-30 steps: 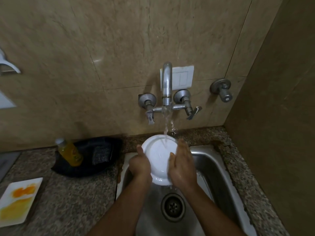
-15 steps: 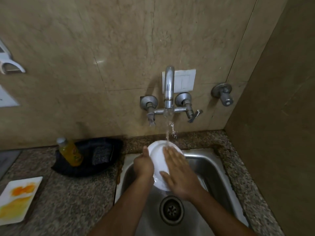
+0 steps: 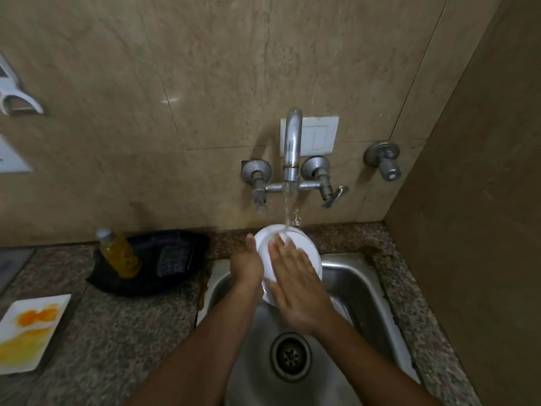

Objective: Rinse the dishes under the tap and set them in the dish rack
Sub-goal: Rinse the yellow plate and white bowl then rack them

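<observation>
Starting well off to the left of both hands, a square white plate [image 3: 27, 332] smeared with orange and yellow residue sits on the worktop [image 3: 117, 332], not yet rinsed, with a yellow bottle [image 3: 118, 253] leaning in a dark tray [image 3: 152, 259] nearer the sink. The left hand [image 3: 247, 263] grips the left rim of the round white plate [image 3: 304, 250], thumb up along its edge, holding it tilted above the steel sink [image 3: 366, 291]. The right hand [image 3: 295, 285] lies flat on the plate's face, fingers straight, rubbing under the stream from the tap [image 3: 292, 148]. The main risk, as I judge it, is slippage: a wet plate held by one rim (and pushed sideways by the rubbing palm) could twist free and strike the basin. Water glancing off the tilted face may also splash the worktop. No dish rack is in view.
</observation>
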Available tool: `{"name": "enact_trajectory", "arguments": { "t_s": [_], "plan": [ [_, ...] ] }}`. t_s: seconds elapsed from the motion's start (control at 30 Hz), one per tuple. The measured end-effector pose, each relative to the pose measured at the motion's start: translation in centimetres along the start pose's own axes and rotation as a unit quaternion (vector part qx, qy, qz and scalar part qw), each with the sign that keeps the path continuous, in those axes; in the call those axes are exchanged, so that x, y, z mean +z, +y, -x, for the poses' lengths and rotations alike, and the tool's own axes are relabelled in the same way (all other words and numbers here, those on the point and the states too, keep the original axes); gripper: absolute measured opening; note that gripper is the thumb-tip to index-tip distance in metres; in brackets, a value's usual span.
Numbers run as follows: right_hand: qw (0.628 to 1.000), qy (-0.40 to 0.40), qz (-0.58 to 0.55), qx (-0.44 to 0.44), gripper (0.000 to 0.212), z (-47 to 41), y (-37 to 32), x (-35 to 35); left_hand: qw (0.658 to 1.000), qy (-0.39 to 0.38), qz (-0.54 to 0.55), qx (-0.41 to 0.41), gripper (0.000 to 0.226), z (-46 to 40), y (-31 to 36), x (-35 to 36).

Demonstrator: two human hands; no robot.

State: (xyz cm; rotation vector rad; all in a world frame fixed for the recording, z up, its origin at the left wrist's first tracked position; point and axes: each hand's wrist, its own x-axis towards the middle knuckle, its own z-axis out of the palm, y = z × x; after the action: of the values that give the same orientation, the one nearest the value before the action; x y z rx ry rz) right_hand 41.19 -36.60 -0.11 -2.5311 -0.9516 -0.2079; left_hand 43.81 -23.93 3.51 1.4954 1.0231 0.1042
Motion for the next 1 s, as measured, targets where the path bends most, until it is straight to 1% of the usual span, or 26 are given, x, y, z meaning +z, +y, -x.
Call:
{"name": "enact_trajectory", "arguments": {
  "t_s": [0.03,0.07,0.1,0.17,0.2,0.23,0.27,0.3,0.33,0.37,0.43,0.5,0.57,0.63,0.7,0.73,0.8,0.87,0.93,1.0],
  "plan": [
    [0.999,-0.007,0.01,-0.031,0.063,1.0,0.7,0.1,1.0,0.0,0.015,0.002,0.063,-0.1,0.0,-0.3],
    [1.0,-0.007,0.008,-0.016,0.063,1.9,1.6,0.1,1.0,-0.004,0.026,0.006,0.063,-0.4,-0.3,-0.4],
    [0.999,0.001,-0.007,0.037,0.064,2.0,2.6,0.3,0.999,-0.011,0.033,0.004,0.062,-0.1,-0.5,-0.6],
    [0.981,0.022,-0.097,0.164,0.066,0.7,3.7,0.7,0.999,-0.022,0.044,-0.008,0.056,0.4,-0.9,-0.1],
    [0.966,0.028,-0.16,0.203,0.067,-0.2,3.9,0.7,0.998,-0.034,0.057,-0.014,0.054,0.6,-0.9,0.2],
    [0.949,0.045,-0.217,0.224,0.061,-0.8,4.1,0.5,0.995,-0.053,0.079,-0.025,0.054,0.5,-0.8,0.2],
    [0.918,0.077,-0.298,0.25,0.05,-1.1,4.2,0.1,0.99,-0.075,0.11,-0.037,0.051,0.3,-0.7,0.3],
    [0.862,0.121,-0.395,0.294,0.044,-1.0,4.4,-0.5,0.984,-0.099,0.139,-0.052,0.046,0.5,-0.2,0.2],
    [0.789,0.156,-0.489,0.338,0.045,-0.6,4.9,-0.7,0.977,-0.119,0.167,-0.063,0.042,0.4,0.1,0.2],
    [0.721,0.171,-0.558,0.373,0.046,-0.1,5.4,-1.0,0.971,-0.136,0.183,-0.071,0.039,0.3,0.3,0.3],
    [0.631,0.143,-0.638,0.417,0.044,0.7,6.5,-0.6,0.964,-0.169,0.19,-0.082,0.039,0.8,0.6,0.5],
    [0.556,0.102,-0.698,0.439,0.045,1.4,7.1,0.3,0.957,-0.201,0.192,-0.086,0.04,1.3,0.6,0.6],
    [0.494,0.103,-0.748,0.431,0.049,1.9,7.6,0.7,0.945,-0.241,0.205,-0.086,0.044,1.2,0.2,0.6],
    [0.453,0.102,-0.78,0.42,0.048,2.2,7.7,0.4,0.93,-0.28,0.223,-0.085,0.043,1.3,-0.2,0.0],
    [0.441,0.101,-0.785,0.424,0.041,2.1,7.6,0.2,0.916,-0.322,0.224,-0.087,0.039,1.2,-0.9,-1.1],
    [0.447,0.104,-0.777,0.431,0.038,2.1,7.4,0.2,0.91,-0.335,0.226,-0.092,0.039,1.1,-1.2,-1.8],
    [0.467,0.115,-0.76,0.437,0.036,2.0,7.0,0.3,0.91,-0.336,0.22,-0.099,0.041,0.6,-1.7,-3.2],
    [0.487,0.122,-0.745,0.44,0.035,1.6,6.4,0.3,0.924,-0.311,0.201,-0.097,0.039,-0.1,-2.0,-4.2],
    [0.502,0.112,-0.741,0.431,0.033,1.0,5.6,0.1,0.94,-0.273,0.181,-0.096,0.037,-0.7,-2.0,-5.0],
    [0.512,0.108,-0.743,0.416,0.033,0.3,4.9,-0.1,0.946,-0.253,0.176,-0.102,0.038,-0.9,-1.6,-5.6]
  ]
}}
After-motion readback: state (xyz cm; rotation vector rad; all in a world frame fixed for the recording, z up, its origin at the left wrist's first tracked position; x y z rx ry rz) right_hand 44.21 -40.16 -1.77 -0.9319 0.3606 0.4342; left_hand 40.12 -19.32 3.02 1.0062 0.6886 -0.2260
